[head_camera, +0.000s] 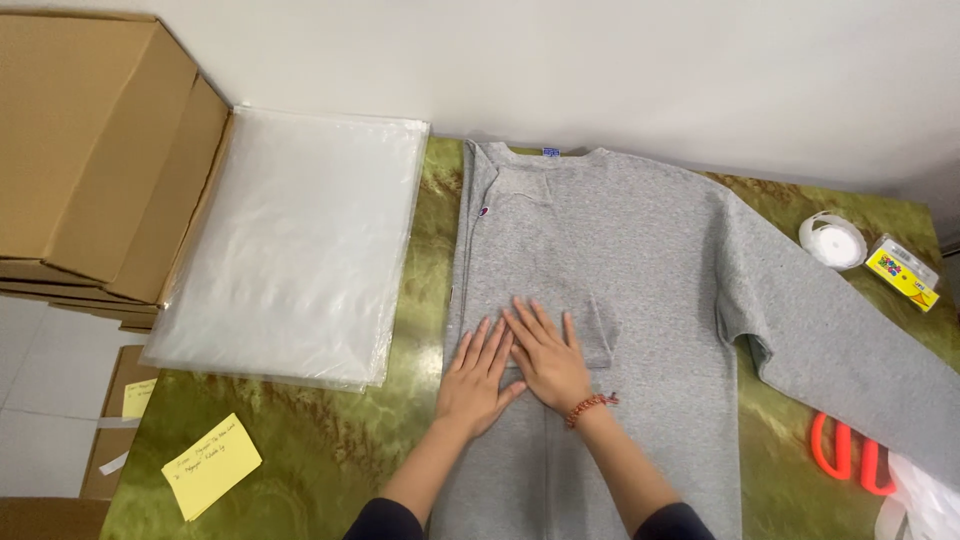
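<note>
I have both hands flat on a grey sweatshirt (610, 270), fingers spread and holding nothing. My left hand (478, 375) presses the left folded part near the garment's edge, and my right hand (545, 355), with a red bracelet (590, 407) at the wrist, lies just beside it, thumbs overlapping. The sweatshirt lies face down across the middle of the green table (330, 450), collar toward the far edge, one sleeve stretched to the right. A stack of clear plastic bags (300, 240) sits at the far left corner; orange scissors (850, 455) lie near the right edge.
</note>
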